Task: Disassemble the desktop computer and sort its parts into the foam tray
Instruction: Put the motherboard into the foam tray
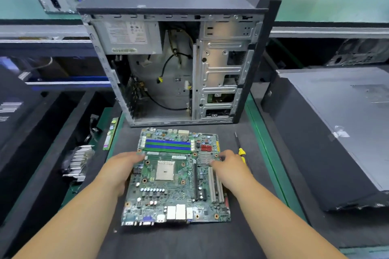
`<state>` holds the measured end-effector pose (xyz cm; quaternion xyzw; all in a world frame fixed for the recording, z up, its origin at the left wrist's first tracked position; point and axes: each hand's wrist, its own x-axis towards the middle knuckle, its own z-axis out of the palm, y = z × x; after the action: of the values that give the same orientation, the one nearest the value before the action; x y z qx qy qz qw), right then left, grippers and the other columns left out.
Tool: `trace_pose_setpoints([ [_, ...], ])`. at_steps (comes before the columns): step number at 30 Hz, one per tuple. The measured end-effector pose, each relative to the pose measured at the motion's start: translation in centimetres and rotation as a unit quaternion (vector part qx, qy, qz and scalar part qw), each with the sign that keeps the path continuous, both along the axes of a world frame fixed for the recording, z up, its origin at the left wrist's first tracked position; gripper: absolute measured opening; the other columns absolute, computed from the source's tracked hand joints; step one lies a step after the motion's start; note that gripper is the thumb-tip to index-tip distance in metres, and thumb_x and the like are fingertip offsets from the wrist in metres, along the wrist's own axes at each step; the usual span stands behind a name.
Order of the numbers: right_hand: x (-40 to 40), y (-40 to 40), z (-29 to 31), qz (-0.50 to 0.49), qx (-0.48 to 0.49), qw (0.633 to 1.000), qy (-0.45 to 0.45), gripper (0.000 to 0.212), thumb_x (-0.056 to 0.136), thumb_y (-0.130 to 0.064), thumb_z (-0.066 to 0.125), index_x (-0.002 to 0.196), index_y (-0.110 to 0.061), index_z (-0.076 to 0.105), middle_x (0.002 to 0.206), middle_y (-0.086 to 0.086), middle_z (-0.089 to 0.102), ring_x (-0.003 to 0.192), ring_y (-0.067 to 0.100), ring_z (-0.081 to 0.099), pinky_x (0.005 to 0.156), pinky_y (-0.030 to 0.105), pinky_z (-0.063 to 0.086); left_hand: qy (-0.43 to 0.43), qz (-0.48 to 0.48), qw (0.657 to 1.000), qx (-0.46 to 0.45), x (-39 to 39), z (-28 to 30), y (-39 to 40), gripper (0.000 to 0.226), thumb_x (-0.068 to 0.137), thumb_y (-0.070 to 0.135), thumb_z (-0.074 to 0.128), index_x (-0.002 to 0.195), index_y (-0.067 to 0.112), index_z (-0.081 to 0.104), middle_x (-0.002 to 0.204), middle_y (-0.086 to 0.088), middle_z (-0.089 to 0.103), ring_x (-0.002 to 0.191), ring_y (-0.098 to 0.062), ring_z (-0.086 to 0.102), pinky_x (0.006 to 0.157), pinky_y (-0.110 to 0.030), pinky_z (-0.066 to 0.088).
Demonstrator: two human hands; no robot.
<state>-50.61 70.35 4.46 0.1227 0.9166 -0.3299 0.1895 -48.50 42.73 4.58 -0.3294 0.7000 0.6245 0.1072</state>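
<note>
Flat on the dark foam mat [210,244] lay the green rectangular motherboard [176,176], studded with blue-green slots, at 6 o'clock from the open grey steel case [176,59]; left hand [120,169] and right hand [229,167] gripped its side edges.

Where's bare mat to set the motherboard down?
Bare mat lies between the motherboard and the near edge. Left is crowded: memory stick, heatsink. A screwdriver lies right; the case blocks behind.
</note>
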Motion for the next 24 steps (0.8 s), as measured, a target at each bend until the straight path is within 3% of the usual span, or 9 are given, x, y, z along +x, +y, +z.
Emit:
trace_pose_setpoints([
  [4,-0.8,-0.1,0.6,0.041,0.066,0.997,-0.024,0.057,0.092,-0.045,0.049,0.138,-0.014,0.042,0.134,0.012,0.043,0.119,0.031,0.047,0.09,0.036,0.044,0.022,-0.064,0.998,0.016,0.8,2.1,-0.1,0.042,0.086,0.036,0.07,0.126,0.028,0.058,0.141,0.0,0.048,0.135,-0.024,0.036,0.112,-0.046,0.023],
  [7,-1.2,-0.3,1.3,0.065,0.092,0.993,-0.043,0.056,0.093,-0.046,0.049,0.137,-0.011,0.041,0.135,0.013,0.042,0.119,0.03,0.046,0.083,0.034,0.041,0.034,-0.111,0.993,0.019,1.3,3.5,-0.3,0.036,0.088,0.039,0.066,0.121,0.044,0.054,0.133,0.011,0.047,0.129,-0.02,0.04,0.109,-0.042,0.026],
  [12,-1.6,-0.9,2.0,0.071,0.115,0.989,-0.054,0.048,0.093,-0.041,0.049,0.128,-0.008,0.044,0.129,0.014,0.045,0.11,0.03,0.052,0.081,0.032,0.044,0.044,-0.188,0.981,-0.005,1.7,5.2,-0.5,0.058,0.088,0.042,0.064,0.138,0.053,0.038,0.146,0.015,0.04,0.132,-0.015,0.039,0.115,-0.046,0.026],
  [15,-1.6,-1.2,2.0,0.063,0.101,0.991,-0.057,0.026,0.092,-0.032,0.048,0.11,-0.013,0.05,0.119,0.013,0.047,0.11,0.032,0.051,0.082,0.033,0.043,0.05,-0.231,0.969,0.072,1.9,6.2,0.1,0.06,0.085,0.041,0.065,0.132,0.065,0.036,0.144,0.024,0.039,0.135,-0.01,0.033,0.117,-0.044,0.02],
  [17,-1.6,-1.4,2.0,0.044,0.082,0.995,-0.04,0.02,0.092,-0.028,0.051,0.105,-0.014,0.054,0.106,0.009,0.052,0.107,0.031,0.053,0.084,0.032,0.044,0.06,-0.251,0.962,0.089,2.0,6.5,0.6,0.063,0.081,0.039,0.067,0.127,0.07,0.037,0.135,0.032,0.048,0.134,-0.006,0.036,0.117,-0.044,0.02],
  [20,-1.4,-1.3,2.1,0.009,0.048,0.998,-0.026,0.025,0.092,-0.028,0.053,0.11,-0.011,0.055,0.081,-0.001,0.049,0.09,0.027,0.054,0.076,0.028,0.042,0.09,-0.239,0.963,0.086,1.7,6.4,1.0,0.066,0.082,0.023,0.069,0.122,0.069,0.043,0.097,0.031,0.067,0.104,0.007,0.056,0.105,-0.035,0.032],
  [22,-1.4,-1.4,2.1,0.021,0.05,0.998,-0.041,0.011,0.093,-0.018,0.05,0.099,-0.01,0.052,0.088,0.003,0.05,0.096,0.028,0.055,0.075,0.029,0.04,0.114,-0.219,0.966,0.075,1.6,6.5,1.2,0.066,0.086,0.012,0.066,0.123,0.063,0.046,0.081,0.021,0.069,0.091,0.006,0.061,0.097,-0.032,0.035],
  [24,-1.3,-1.9,2.4,-0.001,0.022,0.999,-0.044,0.007,0.094,-0.014,0.046,0.09,-0.009,0.048,0.099,0.01,0.051,0.094,0.027,0.052,0.073,0.03,0.037,0.145,-0.195,0.967,0.081,1.4,6.9,1.2,0.063,0.087,0.003,0.06,0.122,0.054,0.051,0.08,0.024,0.07,0.087,0.003,0.066,0.087,-0.028,0.042],
])
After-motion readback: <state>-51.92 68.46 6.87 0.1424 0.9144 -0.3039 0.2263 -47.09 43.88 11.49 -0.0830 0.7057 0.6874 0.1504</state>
